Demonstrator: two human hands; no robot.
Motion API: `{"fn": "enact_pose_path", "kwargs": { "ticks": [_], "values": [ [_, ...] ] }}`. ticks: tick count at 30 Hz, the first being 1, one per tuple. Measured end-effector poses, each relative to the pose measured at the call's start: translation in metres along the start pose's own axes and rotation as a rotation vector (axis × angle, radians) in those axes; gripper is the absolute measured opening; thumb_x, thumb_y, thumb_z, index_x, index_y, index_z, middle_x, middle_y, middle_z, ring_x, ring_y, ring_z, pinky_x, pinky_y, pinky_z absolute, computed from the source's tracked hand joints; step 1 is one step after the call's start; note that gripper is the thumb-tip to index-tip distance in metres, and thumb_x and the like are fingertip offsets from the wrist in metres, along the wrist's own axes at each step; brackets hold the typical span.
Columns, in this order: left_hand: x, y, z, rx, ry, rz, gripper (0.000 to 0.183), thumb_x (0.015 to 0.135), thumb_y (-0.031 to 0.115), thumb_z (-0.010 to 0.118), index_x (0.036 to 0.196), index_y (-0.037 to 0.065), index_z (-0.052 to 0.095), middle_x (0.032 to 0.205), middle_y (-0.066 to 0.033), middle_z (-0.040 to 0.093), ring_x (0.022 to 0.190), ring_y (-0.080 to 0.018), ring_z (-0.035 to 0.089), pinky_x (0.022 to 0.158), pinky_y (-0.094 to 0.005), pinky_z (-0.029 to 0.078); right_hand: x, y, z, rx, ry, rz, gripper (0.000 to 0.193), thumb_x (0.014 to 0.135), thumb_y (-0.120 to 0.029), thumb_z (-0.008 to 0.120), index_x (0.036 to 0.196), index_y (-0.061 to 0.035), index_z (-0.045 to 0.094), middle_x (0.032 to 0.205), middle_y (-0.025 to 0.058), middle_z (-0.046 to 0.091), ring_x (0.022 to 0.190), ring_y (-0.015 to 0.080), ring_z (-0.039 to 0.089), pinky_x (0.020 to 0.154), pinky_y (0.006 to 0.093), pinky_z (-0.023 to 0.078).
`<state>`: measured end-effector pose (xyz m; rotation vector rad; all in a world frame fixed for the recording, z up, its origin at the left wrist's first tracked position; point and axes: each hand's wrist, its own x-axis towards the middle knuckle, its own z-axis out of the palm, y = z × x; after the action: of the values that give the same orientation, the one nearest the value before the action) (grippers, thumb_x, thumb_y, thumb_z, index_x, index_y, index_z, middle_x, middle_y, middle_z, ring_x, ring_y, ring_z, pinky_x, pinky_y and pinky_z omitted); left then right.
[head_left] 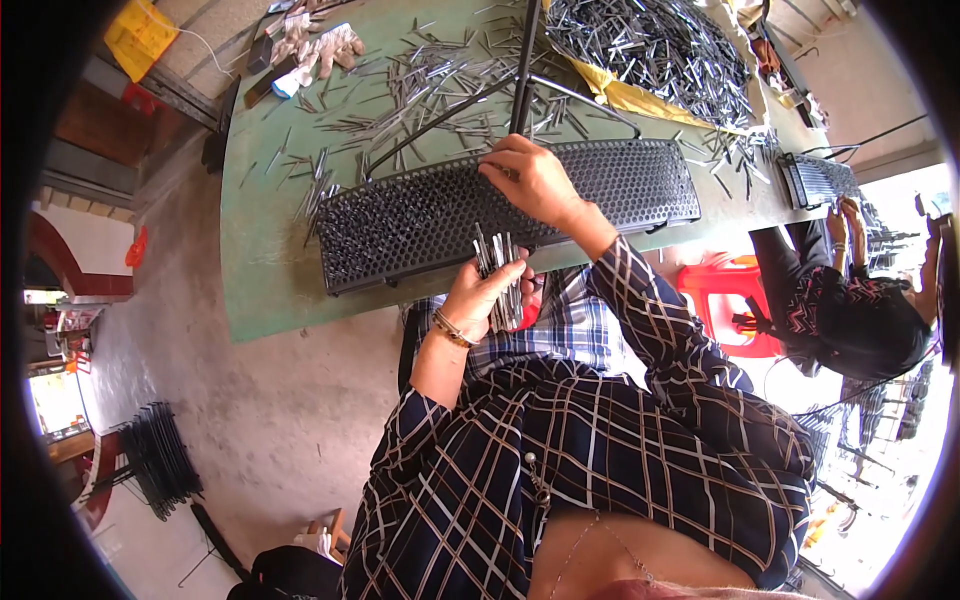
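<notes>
My left hand (474,298) is closed around a bundle of thin dark and silvery strips (497,252), their ends sticking up above the fingers. It is just in front of a long black panel full of round holes (600,190), at the table's near edge. Over the middle of this panel, my right hand (532,180) has its thumb and fingers pinched together; whatever is between them is too small or hidden to name. The panel's left part is packed with short dark pieces (375,235), while open holes show on its right.
Loose strips (430,85) lie scattered over the green table (265,290). A big heap of strips (650,55) rests on yellow sacking at the far right. A black stand (524,80) rises behind the panel. Work gloves (325,50) lie far left. Another person (860,310) works by a red stool (725,300).
</notes>
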<state>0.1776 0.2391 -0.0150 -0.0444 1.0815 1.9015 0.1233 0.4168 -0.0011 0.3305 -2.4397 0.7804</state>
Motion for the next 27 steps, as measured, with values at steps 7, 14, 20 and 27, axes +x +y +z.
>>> {"fn": "enact_pose_path", "kwargs": {
  "ticks": [7, 14, 20, 27],
  "values": [
    [-0.001, 0.007, 0.004, 0.069, -0.091, 0.022, 0.025, 0.085, 0.013, 0.062, 0.106, 0.001, 0.056, 0.082, -0.0075, 0.063, 0.068, -0.0142, 0.062, 0.062, -0.0284, 0.054, -0.01, -0.022, -0.025, 0.699, -0.59, 0.295, 0.028, 0.082, -0.025, 0.067, 0.085, 0.0027, 0.065, 0.074, 0.0082, 0.061, 0.073, 0.0148, 0.058, 0.066, 0.0281, 0.045],
    [0.005, -0.004, 0.002, 0.03, -0.076, -0.048, 0.023, 0.085, 0.015, 0.062, 0.105, 0.003, 0.057, 0.083, -0.0038, 0.062, 0.07, -0.0124, 0.061, 0.062, -0.0255, 0.051, -0.007, -0.006, -0.033, 0.794, -0.304, 0.656, 0.027, 0.086, -0.023, 0.063, 0.091, 0.0026, 0.065, 0.075, 0.0031, 0.064, 0.065, 0.0074, 0.055, 0.058, 0.0218, 0.045],
    [0.006, -0.008, 0.007, 0.01, -0.077, -0.084, 0.022, 0.086, 0.016, 0.061, 0.104, 0.003, 0.058, 0.082, -0.0033, 0.062, 0.068, -0.0121, 0.06, 0.06, -0.0256, 0.051, 0.002, 0.022, -0.023, 0.527, 0.107, 0.557, 0.027, 0.085, -0.023, 0.063, 0.092, 0.0036, 0.064, 0.073, 0.0089, 0.066, 0.064, 0.0105, 0.058, 0.058, 0.0258, 0.046],
    [0.003, -0.011, 0.009, -0.01, -0.078, -0.127, 0.024, 0.086, 0.015, 0.06, 0.107, 0.003, 0.056, 0.082, -0.0039, 0.062, 0.069, -0.013, 0.061, 0.059, -0.0256, 0.051, 0.009, 0.012, -0.01, 0.278, 0.209, 0.377, 0.017, 0.085, -0.015, 0.063, 0.092, -0.0005, 0.064, 0.082, 0.0081, 0.063, 0.071, 0.0139, 0.06, 0.064, 0.0248, 0.047]
  ]
}}
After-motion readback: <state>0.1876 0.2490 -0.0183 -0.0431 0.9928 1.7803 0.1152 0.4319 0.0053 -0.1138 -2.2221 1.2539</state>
